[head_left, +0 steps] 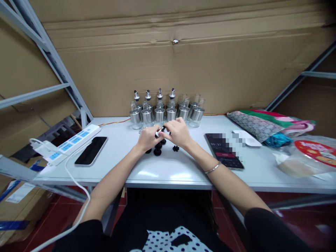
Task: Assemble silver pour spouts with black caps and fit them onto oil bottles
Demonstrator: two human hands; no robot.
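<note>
Resting on the white table, the left hand and the right hand are brought together at the middle of the surface, and a small black-and-silver pourer part is pinched between the fingertips of both. Whether each hand is fully clamped on it cannot be told, since the fingers overlap. A thin bracelet is worn on the right wrist.

Just under the hands, at least four small black stoppers are seen lying on the table, one of them slightly apart toward the right.

Behind the hands, a cluster of glass bottles with steel sleeves is lined up against the cardboard wall. Eight can be counted, though overlap makes this uncertain. Four on the left carry metal pourer tops; the others stand with open necks.

To the left, one dark phone is laid face up beside one white power strip. To the right, a second phone with a lit screen is placed near one white flat object, and a pile of patterned cloth is found beyond it.
</note>
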